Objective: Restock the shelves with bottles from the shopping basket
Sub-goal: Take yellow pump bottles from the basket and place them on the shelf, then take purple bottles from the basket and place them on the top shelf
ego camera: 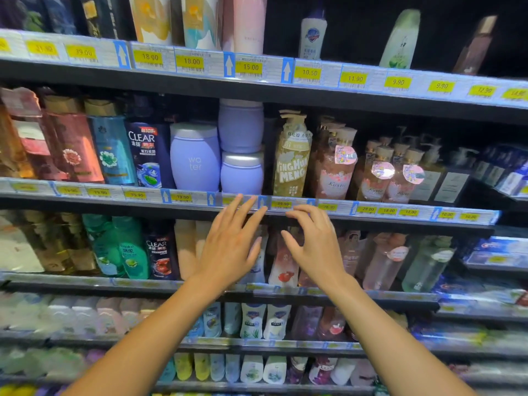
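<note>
Currently both hands are empty: left hand fingers straight and spread, right hand loosely curled round nothing. Basket not in view. Gold pump bottle stands upright on the shelf, just beyond the fingertips; right hand slightly nearer.

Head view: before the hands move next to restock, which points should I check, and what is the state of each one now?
1. Left hand free: ok, fingers straight, holds nothing.
2. Right hand free: ok, fingers loosely curled, holds nothing.
3. Shopping basket in view: not ok, not visible.
4. Room on top shelf: ok, wide gaps between bottles at its right.
5. Stacked purple jars upright: ok.
</note>
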`<action>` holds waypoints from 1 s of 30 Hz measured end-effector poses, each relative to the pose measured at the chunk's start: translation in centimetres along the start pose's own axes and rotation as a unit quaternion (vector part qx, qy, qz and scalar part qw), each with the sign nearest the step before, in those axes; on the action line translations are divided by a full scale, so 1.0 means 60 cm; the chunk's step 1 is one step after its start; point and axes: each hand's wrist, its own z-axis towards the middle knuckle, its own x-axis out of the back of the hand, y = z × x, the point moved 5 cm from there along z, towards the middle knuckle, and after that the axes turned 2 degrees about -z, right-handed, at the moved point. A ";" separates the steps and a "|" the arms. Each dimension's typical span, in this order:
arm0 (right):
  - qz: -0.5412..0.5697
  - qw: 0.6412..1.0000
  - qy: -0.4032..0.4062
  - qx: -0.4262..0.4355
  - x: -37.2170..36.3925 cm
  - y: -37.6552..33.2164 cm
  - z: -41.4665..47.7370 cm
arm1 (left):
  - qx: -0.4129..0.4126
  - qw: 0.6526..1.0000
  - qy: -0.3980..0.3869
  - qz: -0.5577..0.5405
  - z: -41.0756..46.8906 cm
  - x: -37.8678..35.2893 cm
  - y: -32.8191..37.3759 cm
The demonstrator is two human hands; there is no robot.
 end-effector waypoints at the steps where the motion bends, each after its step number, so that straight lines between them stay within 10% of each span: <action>1: -0.006 1.000 -0.015 -0.003 -0.013 0.000 -0.017 | 0.004 1.000 -0.007 0.001 -0.018 -0.008 -0.003; 14: -0.031 0.976 -0.205 -0.071 -0.158 0.012 -0.261 | 0.089 0.973 -0.210 -0.022 -0.296 -0.158 -0.051; 30: 0.036 0.865 -0.464 -0.188 -0.331 0.108 -0.666 | 0.258 0.846 -0.458 -0.087 -0.724 -0.354 0.008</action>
